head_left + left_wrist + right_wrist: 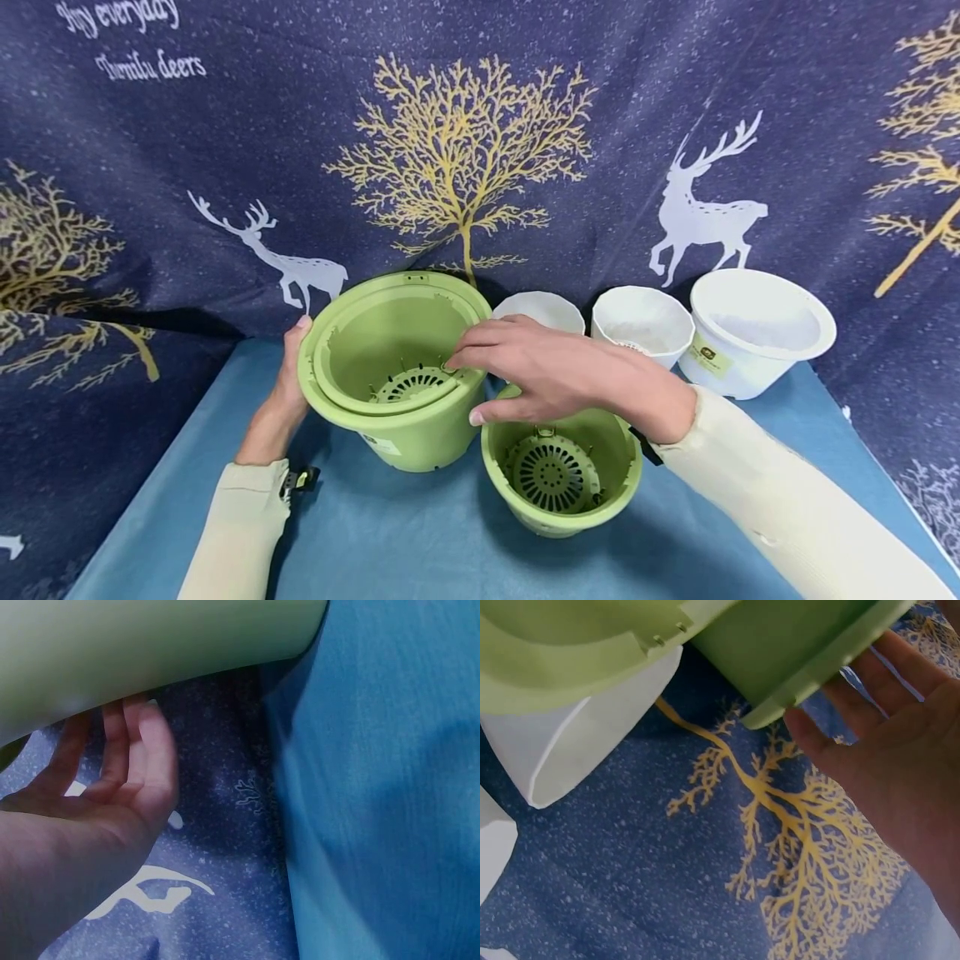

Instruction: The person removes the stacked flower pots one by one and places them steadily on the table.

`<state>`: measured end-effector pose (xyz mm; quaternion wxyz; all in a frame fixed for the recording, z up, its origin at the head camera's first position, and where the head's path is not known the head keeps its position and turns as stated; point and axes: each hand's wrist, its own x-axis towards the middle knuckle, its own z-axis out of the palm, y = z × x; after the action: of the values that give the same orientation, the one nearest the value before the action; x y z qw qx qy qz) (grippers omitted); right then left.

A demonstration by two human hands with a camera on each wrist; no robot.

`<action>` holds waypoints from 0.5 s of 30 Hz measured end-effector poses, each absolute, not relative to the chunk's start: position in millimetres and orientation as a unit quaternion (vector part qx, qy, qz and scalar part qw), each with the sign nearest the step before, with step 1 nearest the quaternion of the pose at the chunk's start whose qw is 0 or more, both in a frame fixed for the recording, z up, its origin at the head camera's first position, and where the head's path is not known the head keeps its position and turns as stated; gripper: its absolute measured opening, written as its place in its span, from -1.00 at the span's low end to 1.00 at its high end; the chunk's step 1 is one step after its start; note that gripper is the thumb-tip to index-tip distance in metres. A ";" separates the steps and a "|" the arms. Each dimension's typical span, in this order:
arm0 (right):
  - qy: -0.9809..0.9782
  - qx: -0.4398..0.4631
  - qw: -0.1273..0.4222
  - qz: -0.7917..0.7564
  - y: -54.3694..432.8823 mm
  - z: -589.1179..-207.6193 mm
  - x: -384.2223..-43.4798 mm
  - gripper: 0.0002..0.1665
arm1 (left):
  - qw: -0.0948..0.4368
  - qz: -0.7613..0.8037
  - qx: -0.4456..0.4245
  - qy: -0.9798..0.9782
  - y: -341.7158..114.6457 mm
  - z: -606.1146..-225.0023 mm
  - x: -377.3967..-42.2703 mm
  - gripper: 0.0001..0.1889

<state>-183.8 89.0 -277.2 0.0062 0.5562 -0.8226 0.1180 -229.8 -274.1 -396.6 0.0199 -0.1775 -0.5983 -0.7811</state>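
A large green flower pot stands left of centre with a smaller green inner pot nested in it. My left hand holds the large pot's left side; in the left wrist view its bent fingers meet the outer wall, the tips partly hidden. Above the right rim is my right hand, fingers extended over the nested pot's edge and thumb apart. In the right wrist view, the right fingers pass behind a green rim. Below that hand sits another green pot with a slotted base.
Two white faceted pots stand at the back, the left one partly hidden by the right hand. A larger white pot with a label is to their right. All stand on a blue tablecloth before a patterned dark blue cloth.
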 end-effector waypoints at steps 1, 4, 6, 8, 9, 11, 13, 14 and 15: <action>-0.826 0.553 0.002 0.113 87.8 -277.7 -184.5 -0.32 | 0.018 -0.781 -0.176 -0.598 -273.9 -396.3 -229.7 -0.47; -0.835 0.541 -0.017 0.103 83.9 -278.9 -187.2 -0.32 | 0.015 -0.781 -0.172 -0.600 -273.8 -395.9 -229.4 -0.47; -0.840 0.533 -0.032 0.096 81.3 -279.2 -189.5 -0.32 | 0.015 -0.779 -0.169 -0.604 -274.0 -396.1 -229.2 -0.46; -0.845 0.525 -0.051 0.087 78.5 -278.0 -191.7 -0.32 | 0.016 -0.777 -0.167 -0.607 -274.3 -396.6 -228.9 -0.46; -0.847 0.522 -0.060 0.082 77.3 -276.9 -192.7 -0.32 | 0.018 -0.775 -0.165 -0.610 -274.3 -396.6 -228.9 -0.46; -0.850 0.516 -0.079 0.068 74.4 -273.7 -194.7 -0.32 | 0.019 -0.776 -0.166 -0.608 -274.5 -397.1 -229.2 -0.46; -0.852 0.510 -0.101 0.054 70.9 -269.1 -196.4 -0.34 | 0.019 -0.780 -0.168 -0.602 -274.6 -397.3 -229.6 -0.47; -0.853 0.507 -0.112 0.046 69.1 -266.7 -197.5 -0.36 | 0.019 -0.783 -0.171 -0.598 -274.6 -397.2 -230.1 -0.47; -0.854 0.505 -0.123 0.037 67.2 -264.1 -198.4 -0.36 | 0.020 -0.784 -0.173 -0.596 -274.6 -397.1 -230.4 -0.47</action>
<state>-198.4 67.2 -264.1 -0.1227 0.5047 -0.8537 0.0373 -230.4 -274.6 -397.1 0.0195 -0.1726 -0.5957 -0.7842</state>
